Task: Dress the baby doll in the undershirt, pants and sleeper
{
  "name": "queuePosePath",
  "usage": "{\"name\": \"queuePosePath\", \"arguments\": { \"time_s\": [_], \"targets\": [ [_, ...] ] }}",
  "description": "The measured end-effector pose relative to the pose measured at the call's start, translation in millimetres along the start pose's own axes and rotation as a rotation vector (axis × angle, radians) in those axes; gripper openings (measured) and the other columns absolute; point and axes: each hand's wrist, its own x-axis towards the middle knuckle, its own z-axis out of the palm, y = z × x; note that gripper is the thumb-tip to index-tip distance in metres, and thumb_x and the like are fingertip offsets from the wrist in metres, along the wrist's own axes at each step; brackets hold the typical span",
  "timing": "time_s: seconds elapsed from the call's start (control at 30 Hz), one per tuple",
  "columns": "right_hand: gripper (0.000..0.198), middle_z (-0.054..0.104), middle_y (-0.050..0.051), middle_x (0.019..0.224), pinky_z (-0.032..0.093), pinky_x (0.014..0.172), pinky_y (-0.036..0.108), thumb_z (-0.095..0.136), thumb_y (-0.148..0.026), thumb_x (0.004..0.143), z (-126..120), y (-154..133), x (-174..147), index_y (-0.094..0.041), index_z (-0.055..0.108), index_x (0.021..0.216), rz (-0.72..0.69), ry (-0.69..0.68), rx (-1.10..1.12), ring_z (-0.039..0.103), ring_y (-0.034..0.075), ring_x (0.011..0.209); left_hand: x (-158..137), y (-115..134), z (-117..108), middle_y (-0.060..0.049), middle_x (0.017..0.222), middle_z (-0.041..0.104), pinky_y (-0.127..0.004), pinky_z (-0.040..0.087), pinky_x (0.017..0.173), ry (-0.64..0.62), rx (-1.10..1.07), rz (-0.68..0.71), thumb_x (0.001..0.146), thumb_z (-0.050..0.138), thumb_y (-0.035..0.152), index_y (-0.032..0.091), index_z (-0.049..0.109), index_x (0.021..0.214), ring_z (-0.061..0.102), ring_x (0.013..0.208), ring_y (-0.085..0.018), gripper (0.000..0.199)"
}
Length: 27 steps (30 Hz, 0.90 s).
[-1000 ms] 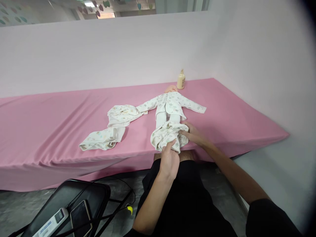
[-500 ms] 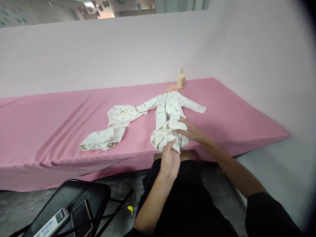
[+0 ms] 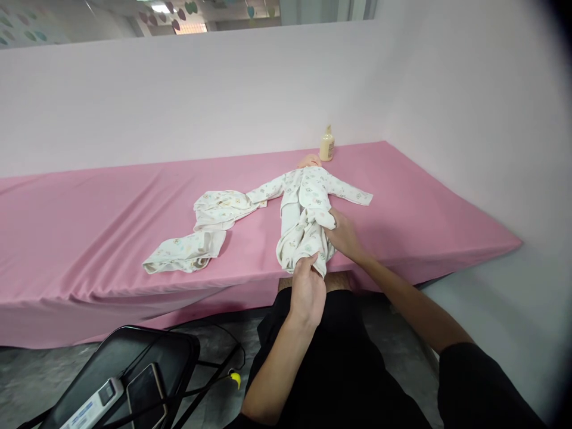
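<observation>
"Where does this view look from?"
"The wearer's head, forward and down: wall (image 3: pixel 187 101) above, surface (image 3: pixel 411 202) across the middle."
"How near?"
"Close; left hand (image 3: pixel 308 292) and right hand (image 3: pixel 346 235) sit below centre."

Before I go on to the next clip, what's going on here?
A person has both hands on a bunched white printed cotton-like garment at the lower legs of a peach-headed doll in a white printed jacket. The left hand grips the near end; the right hand is at the upper right, its fingers partly hidden by fabric. The doll lies on a pink cloth-covered table, a cream pump bottle near its head.
</observation>
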Motion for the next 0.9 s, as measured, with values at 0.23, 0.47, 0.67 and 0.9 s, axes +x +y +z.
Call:
{"name": "queuePosePath", "arguments": {
  "time_s": [0.23,0.47,0.67,0.9],
  "targets": [
    [0.013,0.062,0.003,0.083,0.042,0.068,0.035,0.055,-0.034,0.087,5.1,7.5,9.1,-0.024,0.049,0.082,0.07,0.053,0.132,0.055,0.022,0.076,-0.5,-2.5,-8.2,-0.001,0.1,0.069,-0.027,0.043,0.107,0.045,0.033,-0.006,0.083,0.069,0.015,0.018,0.057,0.072,0.062,0.114,-0.015,0.016],
    [0.025,0.07,0.005,0.105,0.05,0.082,0.034,0.062,-0.031,0.084,7.6,11.4,10.2,-0.017,0.062,0.105,0.243,-0.029,0.425,0.061,0.021,0.093,0.5,-3.2,-18.0,0.001,0.081,0.059,-0.024,0.046,0.089,0.072,0.036,-0.019,0.081,0.071,0.015,0.018,0.046,0.067,0.061,0.091,-0.01,0.028],
    [0.066,0.066,0.007,0.132,0.051,0.102,0.043,0.08,-0.037,0.075,-29.0,26.1,-5.7,-0.025,0.056,0.135,0.266,-0.476,0.586,0.061,0.027,0.118,1.3,0.9,-12.5,-0.001,0.092,0.068,-0.033,0.041,0.111,0.097,-0.033,-0.017,0.077,0.073,0.012,0.018,0.053,0.07,0.062,0.115,-0.017,0.023],
    [0.064,0.067,0.007,0.129,0.053,0.099,0.044,0.079,-0.034,0.077,-33.7,42.4,-2.9,-0.026,0.057,0.137,0.127,-0.628,0.411,0.062,0.029,0.118,1.0,6.1,-7.8,-0.004,0.116,0.07,-0.034,0.039,0.117,0.066,-0.044,-0.023,0.074,0.073,0.011,0.018,0.055,0.073,0.056,0.13,-0.021,0.019]
  ]
}}
